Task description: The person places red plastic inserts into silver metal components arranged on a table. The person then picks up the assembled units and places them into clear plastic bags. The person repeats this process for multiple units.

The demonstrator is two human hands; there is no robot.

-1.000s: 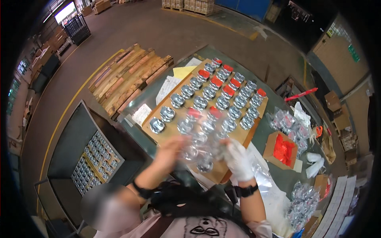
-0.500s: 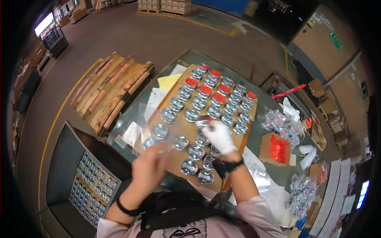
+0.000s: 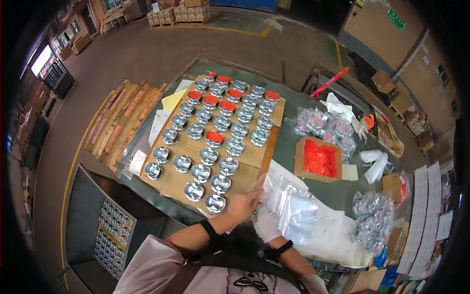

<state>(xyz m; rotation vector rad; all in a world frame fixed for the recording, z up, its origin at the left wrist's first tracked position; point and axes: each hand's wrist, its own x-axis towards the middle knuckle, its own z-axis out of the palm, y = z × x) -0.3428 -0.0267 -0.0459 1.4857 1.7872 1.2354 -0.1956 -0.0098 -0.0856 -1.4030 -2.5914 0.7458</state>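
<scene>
hands [image 3: 243, 206] rightward — at glossy plastic bags [image 3: 296, 213]

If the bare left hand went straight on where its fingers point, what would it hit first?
Most likely the clear, flat plastic bags just beyond the bare left hand; depth is unclear, so its fingertips may already touch them.

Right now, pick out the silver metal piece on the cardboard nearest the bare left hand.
It's the silver piece lowest in the picture, just left of the bare left hand; all others on the cardboard sit farther up.
</scene>
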